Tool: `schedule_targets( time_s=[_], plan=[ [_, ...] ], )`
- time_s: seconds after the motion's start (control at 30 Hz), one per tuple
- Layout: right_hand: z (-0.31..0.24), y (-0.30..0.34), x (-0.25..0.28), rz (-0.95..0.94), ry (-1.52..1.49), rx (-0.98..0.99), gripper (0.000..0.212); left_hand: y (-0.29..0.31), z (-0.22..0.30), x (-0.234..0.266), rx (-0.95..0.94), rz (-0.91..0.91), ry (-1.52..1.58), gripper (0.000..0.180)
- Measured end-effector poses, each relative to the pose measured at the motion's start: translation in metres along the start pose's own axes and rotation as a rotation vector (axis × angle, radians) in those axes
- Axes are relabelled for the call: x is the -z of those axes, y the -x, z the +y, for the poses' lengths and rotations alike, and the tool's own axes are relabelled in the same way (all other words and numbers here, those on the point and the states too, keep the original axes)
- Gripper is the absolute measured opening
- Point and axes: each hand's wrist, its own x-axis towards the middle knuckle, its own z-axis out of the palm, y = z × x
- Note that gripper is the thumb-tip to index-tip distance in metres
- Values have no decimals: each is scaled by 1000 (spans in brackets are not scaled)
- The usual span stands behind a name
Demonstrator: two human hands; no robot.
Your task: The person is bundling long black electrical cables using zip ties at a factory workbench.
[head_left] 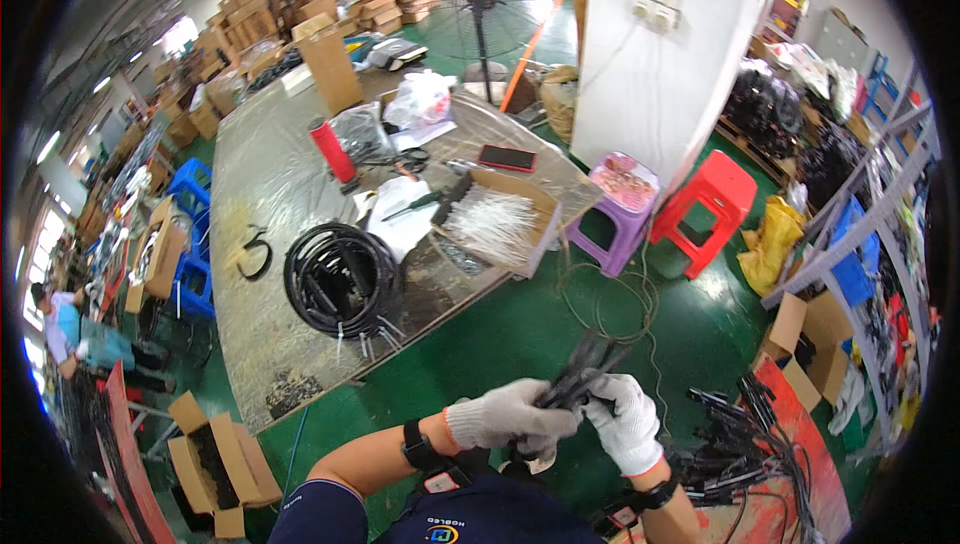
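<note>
My left hand (512, 414), in a pale knit work glove, is closed around a bundle of thin black cable-like pieces (585, 369). Their free ends fan out up and to the right. Beside it my right hand (626, 422), gloved in white, grips the same bundle with curled fingers. Both hands are in front of my body, above the green floor. On the bench at my right lies a pile of similar black cable pieces (725, 449). A coil of black tubing (342, 279) with black pieces inside sits on the large table's near side.
On the table (270, 154) are a box of white cable ties (495, 222), a screwdriver (412, 206), a phone (507, 158) and a red cylinder (332, 150). Purple (622, 206) and red (708, 209) stools stand right. An open carton (222, 464) is lower left; another person (85, 334) is far left.
</note>
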Motion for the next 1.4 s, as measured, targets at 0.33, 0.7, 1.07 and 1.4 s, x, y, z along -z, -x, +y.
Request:
schedule_targets(
  time_s=[0.33, 0.7, 1.07, 1.4],
  plan=[
    [-71, -132, -50, 87, 198, 558, 34, 57, 30, 76, 15, -129, -142, 26],
    [-37, -179, -150, -547, 345, 617, 26, 77, 9, 150, -122, 686, -872, 40],
    [58, -301, -207, -1093, 56, 386, 76, 97, 7, 131, 44, 1125, -31, 37],
    [109, -323, -268, -808, 502, 60, 33, 97, -43, 110, -139, 1498, 137, 28]
  ],
)
